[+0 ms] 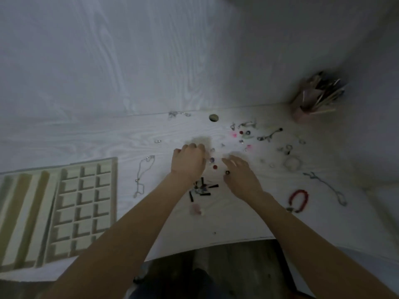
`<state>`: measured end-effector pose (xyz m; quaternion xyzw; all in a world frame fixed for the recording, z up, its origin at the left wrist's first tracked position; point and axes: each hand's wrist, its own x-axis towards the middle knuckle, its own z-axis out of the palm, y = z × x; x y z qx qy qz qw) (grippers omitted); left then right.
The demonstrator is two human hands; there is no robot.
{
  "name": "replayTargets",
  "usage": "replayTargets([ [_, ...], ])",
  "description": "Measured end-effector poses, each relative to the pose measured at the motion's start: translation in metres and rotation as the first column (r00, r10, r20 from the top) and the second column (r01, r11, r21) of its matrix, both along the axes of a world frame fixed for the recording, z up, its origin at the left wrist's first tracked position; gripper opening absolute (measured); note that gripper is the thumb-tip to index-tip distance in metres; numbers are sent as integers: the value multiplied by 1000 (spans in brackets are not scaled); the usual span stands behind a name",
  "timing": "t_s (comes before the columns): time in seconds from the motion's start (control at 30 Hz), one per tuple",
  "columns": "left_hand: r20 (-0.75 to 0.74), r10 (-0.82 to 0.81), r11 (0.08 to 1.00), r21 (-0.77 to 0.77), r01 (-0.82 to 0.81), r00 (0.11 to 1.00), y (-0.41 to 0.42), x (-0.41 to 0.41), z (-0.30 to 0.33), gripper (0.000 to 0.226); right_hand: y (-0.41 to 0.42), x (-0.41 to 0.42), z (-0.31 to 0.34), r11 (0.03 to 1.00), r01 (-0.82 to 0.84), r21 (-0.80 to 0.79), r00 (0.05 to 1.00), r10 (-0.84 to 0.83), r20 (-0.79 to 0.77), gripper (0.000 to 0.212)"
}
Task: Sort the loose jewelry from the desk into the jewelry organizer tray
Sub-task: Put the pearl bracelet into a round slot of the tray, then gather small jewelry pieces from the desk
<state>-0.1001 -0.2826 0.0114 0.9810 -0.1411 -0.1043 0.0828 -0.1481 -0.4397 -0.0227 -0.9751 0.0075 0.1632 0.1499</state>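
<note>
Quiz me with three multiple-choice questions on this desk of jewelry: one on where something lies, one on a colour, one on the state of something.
1. Where is the tray?
A. left of both hands
B. right of both hands
C. between the hands

2. What colour is the bracelet near the right forearm?
A. blue
B. red
C. yellow

3. How do the tray's small square cells look?
A. overflowing
B. covered by a lid
C. empty

Answers:
1 A, the tray sits at the desk's left edge, left of the left hand and right hand.
2 B, its beads show red.
3 C, no jewelry shows in them.
</note>
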Motion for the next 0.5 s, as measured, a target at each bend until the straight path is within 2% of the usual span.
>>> replayTargets([
  [0.13,-117,-108,994,-1,109,987,-33,1,-32,43,-35,-10,-14,998,-21,60,993,28,-118,59],
  [0.23,-193,-198,980,-3,201,961,-38,-3,-52,50,-45,-9,-21,995,29,98,983,-11,-183,57],
  [0.5,-105,-260,965,-44,257,960,-41,-5,-67,44,-51,-11,-30,992,59,114,995,-49,-89,53],
])
